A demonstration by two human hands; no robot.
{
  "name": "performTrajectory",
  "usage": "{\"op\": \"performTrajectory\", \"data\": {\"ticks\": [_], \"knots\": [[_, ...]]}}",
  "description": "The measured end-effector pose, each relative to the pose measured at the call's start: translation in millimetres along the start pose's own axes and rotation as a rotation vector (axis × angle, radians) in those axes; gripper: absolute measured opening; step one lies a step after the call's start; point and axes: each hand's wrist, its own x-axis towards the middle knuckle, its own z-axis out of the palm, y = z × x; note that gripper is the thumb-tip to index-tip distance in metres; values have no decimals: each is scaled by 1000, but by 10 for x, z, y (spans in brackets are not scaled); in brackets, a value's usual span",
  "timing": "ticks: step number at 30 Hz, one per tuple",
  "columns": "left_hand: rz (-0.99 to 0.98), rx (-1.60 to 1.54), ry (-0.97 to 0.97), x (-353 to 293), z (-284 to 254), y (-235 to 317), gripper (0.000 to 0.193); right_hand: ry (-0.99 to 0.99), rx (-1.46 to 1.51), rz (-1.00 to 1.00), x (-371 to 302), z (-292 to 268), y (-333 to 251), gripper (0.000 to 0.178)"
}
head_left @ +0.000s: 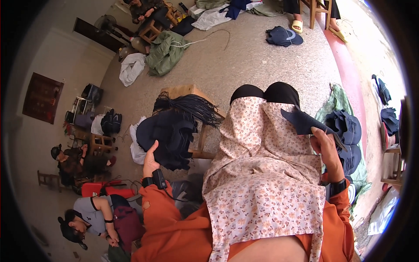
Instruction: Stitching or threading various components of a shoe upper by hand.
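At the left, my left hand (151, 162) is at the near edge of a pile of dark navy cap pieces (168, 133). Its thumb lies against the pile, and its other fingers are hidden by the cloth. My right hand (325, 146) is closed on a dark navy fabric piece (301, 121), held above my right thigh. A slim pointed tool, its kind unclear, juts out beside those fingers. Stacked dark cap pieces (345, 126) lie just right of that hand on green sheeting (336, 98). A floral apron (262, 174) covers my lap.
A wooden stool (179, 91) carries a bundle of black cords (192, 107) beside the left pile. A cap (283, 36) and a green sack (168, 52) lie on the floor ahead. Several people sit around, one in grey (94, 214) near my left.
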Motion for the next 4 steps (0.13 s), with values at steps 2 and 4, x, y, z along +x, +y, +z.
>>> {"op": "performTrajectory", "data": {"ticks": [2, 4], "knots": [[-13, 34, 8, 10, 34, 38, 39, 9, 3, 2, 1, 32, 5, 54], [28, 5, 25, 44, 56, 8, 40, -11, -61, 0, -8, -4, 17, 57]]}}
